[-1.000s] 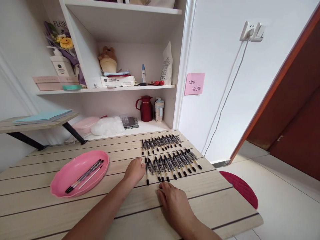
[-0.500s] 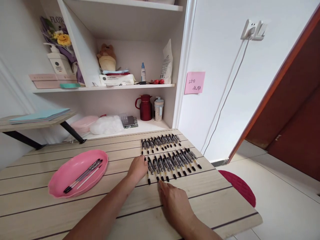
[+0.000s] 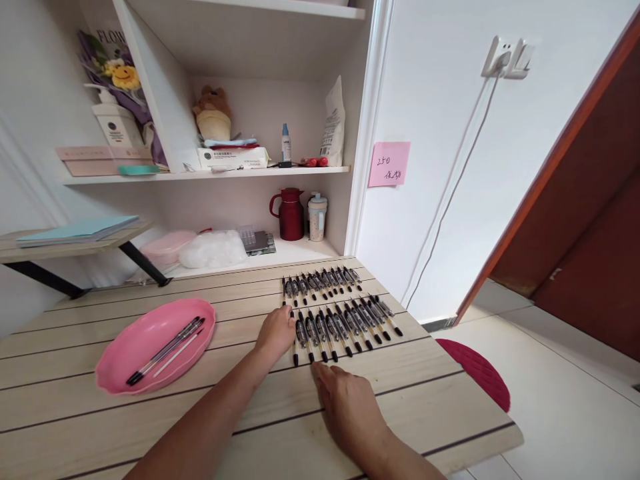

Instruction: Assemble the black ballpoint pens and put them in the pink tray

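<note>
Two rows of black pens lie side by side on the wooden table (image 3: 410, 400): a far row (image 3: 323, 281) and a near row (image 3: 345, 325). My left hand (image 3: 276, 333) rests at the left end of the near row, fingers curled against the leftmost pen. Just below that row lies my right hand (image 3: 345, 403), flat on the table with fingers stretched toward the pen tips. A pink oval tray (image 3: 150, 343) at the left holds several pens (image 3: 167, 350).
Behind the table stands a white shelf unit (image 3: 225, 175) with a red jug (image 3: 290, 215), a lidded cup (image 3: 318, 217), boxes and a plush toy. A pink note (image 3: 389, 164) sticks on the wall. A red mat (image 3: 475, 373) lies on the floor by the table's right edge.
My left hand has slid right against the leftmost pen of the near row. My right hand has crept slightly forward toward the pen tips.
</note>
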`<control>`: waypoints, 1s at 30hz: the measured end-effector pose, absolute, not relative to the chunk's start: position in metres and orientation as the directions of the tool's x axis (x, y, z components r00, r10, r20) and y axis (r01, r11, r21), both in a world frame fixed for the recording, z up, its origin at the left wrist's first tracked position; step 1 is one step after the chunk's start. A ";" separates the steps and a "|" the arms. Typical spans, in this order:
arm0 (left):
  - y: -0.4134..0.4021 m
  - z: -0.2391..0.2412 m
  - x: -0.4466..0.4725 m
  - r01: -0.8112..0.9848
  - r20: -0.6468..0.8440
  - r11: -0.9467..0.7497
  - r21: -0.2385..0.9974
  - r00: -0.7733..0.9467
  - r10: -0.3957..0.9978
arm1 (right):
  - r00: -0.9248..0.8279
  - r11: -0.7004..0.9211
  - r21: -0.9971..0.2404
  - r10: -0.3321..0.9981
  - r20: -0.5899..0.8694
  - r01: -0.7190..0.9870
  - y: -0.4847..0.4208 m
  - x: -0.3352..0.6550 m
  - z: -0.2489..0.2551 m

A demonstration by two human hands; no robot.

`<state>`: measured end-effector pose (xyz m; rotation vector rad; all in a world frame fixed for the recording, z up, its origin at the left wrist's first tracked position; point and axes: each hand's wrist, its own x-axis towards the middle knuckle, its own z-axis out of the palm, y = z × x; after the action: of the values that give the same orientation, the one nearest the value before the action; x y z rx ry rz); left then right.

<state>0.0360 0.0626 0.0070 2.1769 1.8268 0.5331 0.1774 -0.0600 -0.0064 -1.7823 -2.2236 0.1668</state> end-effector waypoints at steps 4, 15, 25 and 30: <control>0.062 0.008 0.036 0.887 0.120 -0.178 0.427 0.140 0.983 | -0.197 0.232 -0.286 0.969 0.147 0.930 -0.061 0.177 -0.004; 0.054 0.008 0.031 0.866 0.108 -0.174 0.470 0.140 0.984 | -0.177 0.207 -0.276 0.976 0.129 0.939 -0.059 0.177 -0.010; 0.052 0.007 0.030 0.834 0.103 -0.187 0.520 0.157 0.982 | -0.191 0.226 -0.262 0.970 0.153 0.938 -0.060 0.176 -0.009; 0.049 0.006 0.022 0.829 0.111 -0.185 0.527 0.149 0.983 | -0.188 0.222 -0.277 0.972 0.143 0.935 -0.060 0.176 -0.009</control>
<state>0.0220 0.0490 0.0064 2.0915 1.7406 0.6237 0.1757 -0.0598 -0.0091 -1.7881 -2.2139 0.1829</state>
